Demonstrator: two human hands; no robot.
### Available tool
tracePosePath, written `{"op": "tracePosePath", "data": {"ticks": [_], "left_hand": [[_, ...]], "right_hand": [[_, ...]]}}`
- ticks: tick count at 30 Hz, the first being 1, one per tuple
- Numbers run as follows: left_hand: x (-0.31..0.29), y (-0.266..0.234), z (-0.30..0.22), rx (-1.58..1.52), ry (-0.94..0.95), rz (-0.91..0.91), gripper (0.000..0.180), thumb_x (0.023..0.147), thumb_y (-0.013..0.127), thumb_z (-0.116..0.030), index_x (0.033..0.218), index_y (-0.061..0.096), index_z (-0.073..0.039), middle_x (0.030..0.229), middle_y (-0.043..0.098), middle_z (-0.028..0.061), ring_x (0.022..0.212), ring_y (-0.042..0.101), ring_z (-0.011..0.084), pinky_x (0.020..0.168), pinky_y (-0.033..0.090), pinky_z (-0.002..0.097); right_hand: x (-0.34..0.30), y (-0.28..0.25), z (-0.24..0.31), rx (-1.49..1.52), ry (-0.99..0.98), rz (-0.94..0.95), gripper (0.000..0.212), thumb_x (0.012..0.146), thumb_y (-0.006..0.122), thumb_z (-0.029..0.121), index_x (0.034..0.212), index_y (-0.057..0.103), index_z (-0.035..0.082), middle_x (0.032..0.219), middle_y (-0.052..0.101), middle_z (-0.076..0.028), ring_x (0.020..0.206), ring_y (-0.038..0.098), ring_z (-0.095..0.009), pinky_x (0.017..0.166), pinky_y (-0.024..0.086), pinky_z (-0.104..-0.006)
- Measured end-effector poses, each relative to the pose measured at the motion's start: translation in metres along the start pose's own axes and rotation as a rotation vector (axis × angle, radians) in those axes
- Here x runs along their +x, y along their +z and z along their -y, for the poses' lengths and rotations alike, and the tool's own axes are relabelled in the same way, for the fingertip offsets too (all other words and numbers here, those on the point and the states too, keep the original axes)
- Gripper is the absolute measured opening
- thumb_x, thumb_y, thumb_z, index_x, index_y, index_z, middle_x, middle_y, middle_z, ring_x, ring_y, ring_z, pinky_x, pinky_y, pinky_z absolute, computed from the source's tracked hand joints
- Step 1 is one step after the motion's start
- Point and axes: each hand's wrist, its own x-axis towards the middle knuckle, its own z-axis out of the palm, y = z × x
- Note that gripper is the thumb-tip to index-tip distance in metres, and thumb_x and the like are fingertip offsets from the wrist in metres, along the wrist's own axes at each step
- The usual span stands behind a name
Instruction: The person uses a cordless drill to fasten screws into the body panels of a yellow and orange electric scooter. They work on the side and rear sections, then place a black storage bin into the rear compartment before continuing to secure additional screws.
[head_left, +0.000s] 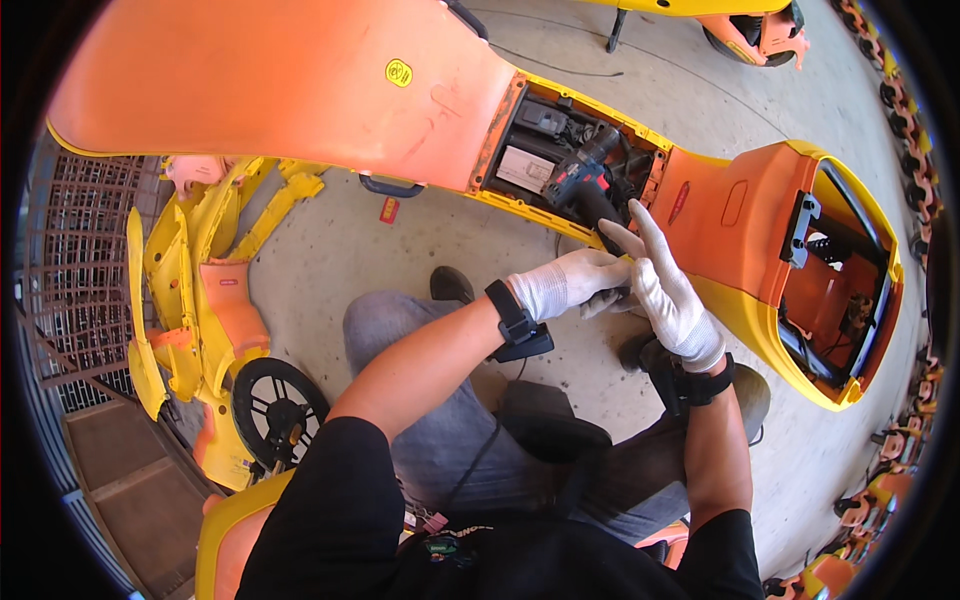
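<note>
Both my hands wear thin white gloves and meet beside the near yellow edge of an orange-and-yellow scooter body (715, 190). My left hand (568, 284) is closed, fingers curled towards my right palm; whatever they may grip is hidden. Fingers stretched out, my right hand (672, 300) is raised on edge against the left fingertips. Just beyond them, a black cordless drill (583, 180) with red accents lies across the scooter's open compartment (508, 200). Dark parts and a box with a white label (524, 170) sit inside that compartment.
At left, yellow body panels (190, 260) lie piled near a black spoked wheel (280, 412) and a metal mesh rack (80, 260). A small red card (389, 210) lies on the concrete floor. Many scooters (905, 130) line the right edge. Another scooter's wheel (745, 40) shows at the top.
</note>
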Motion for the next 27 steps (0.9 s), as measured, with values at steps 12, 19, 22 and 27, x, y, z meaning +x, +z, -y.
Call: {"op": "tracePosePath", "data": {"ticks": [12,19,22,27], "left_hand": [[0.018,-0.005,0.036,0.885,0.432,-0.045,0.032,0.098,0.047,-0.03,0.117,0.057,-0.006,0.1,0.067,0.0157,0.092,0.067,0.0277,0.078,0.052,0.0378],[0.01,0.003,-0.003,0.098,-0.082,-0.174,0.036,0.101,0.049,-0.038,0.091,0.064,-0.007,0.065,0.056,0.0013,0.053,0.052,0.0103,0.048,0.041,0.0258],[0.017,-0.001,0.012,-0.222,-0.098,-0.259,0.051,0.101,0.044,-0.054,0.088,0.065,-0.009,0.067,0.057,-0.0005,0.054,0.052,0.0096,0.049,0.04,0.0252],[0.004,0.02,-0.001,-0.265,-0.034,-0.077,0.05,0.097,0.049,-0.057,0.093,0.066,-0.01,0.068,0.054,-0.0028,0.055,0.047,0.0074,0.048,0.033,0.0231]], "right_hand": [[-0.003,0.015,-0.005,-0.331,-0.002,0.094,0.067,0.103,0.046,0.035,0.155,0.016,0.005,0.137,0.053,-0.026,0.121,0.058,-0.037,0.101,0.045,-0.0361],[-0.002,0.003,-0.003,-0.133,-0.037,-0.068,0.065,0.104,0.047,0.029,0.154,0.017,0.001,0.146,0.045,-0.023,0.12,0.057,-0.026,0.1,0.044,-0.0334],[0.0,-0.001,-0.003,0.026,-0.019,-0.249,0.065,0.103,0.048,0.026,0.155,0.016,0.001,0.151,0.037,-0.022,0.12,0.054,-0.024,0.095,0.046,-0.032],[0.0,0.013,-0.015,0.037,-0.158,-0.198,0.075,0.099,0.056,0.031,0.155,0.016,0.001,0.155,0.03,-0.022,0.134,0.043,-0.034,0.107,0.038,-0.042]]}}
